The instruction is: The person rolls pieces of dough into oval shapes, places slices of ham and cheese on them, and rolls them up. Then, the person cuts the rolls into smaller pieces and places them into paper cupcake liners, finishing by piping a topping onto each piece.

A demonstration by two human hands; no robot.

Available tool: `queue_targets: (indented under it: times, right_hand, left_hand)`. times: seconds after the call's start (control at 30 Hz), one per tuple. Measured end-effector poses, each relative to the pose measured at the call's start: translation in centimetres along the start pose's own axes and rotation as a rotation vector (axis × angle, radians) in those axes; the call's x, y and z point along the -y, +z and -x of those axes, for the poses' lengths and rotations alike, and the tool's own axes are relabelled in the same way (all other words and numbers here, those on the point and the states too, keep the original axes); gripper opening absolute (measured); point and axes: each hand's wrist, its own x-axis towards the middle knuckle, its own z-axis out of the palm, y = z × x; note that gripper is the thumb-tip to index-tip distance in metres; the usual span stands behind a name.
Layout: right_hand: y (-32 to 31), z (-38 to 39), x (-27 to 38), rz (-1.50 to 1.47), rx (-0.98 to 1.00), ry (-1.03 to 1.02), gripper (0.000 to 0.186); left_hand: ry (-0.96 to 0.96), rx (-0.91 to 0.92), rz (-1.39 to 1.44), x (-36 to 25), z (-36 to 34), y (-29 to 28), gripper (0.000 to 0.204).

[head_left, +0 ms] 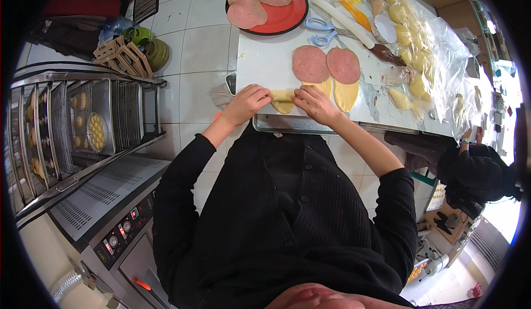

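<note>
My left hand [247,102] and my right hand [314,102] both pinch a rolled end of yellow dough [282,95] at the near edge of the white worktop [264,60]. Just beyond them lie two oval dough sheets, each topped with a round pink meat slice [310,64], the second meat slice [344,65] to its right. A red plate [287,17] farther back holds three more meat slices.
Blue-handled scissors [322,31], a white rolling pin [340,19], a brush and dough pieces on clear plastic [428,43] lie to the right. A rack of baking trays [83,124] and an oven stand at left. Another person in black [478,171] is at right.
</note>
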Motion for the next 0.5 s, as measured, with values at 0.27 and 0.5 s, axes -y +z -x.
queue_targets:
  times: [0.27, 0.5]
  right_hand:
    - [0.4, 0.8, 1.1, -0.395, -0.045, 0.39, 0.029]
    - [0.2, -0.5, 1.8, -0.385, -0.07, 0.382, 0.022]
  left_hand:
    - [-0.457, -0.005, 0.496, -1.4, 0.7, 0.5, 0.024]
    - [-0.507, 0.064, 0.441, -2.4, -1.0, -0.3, 0.029]
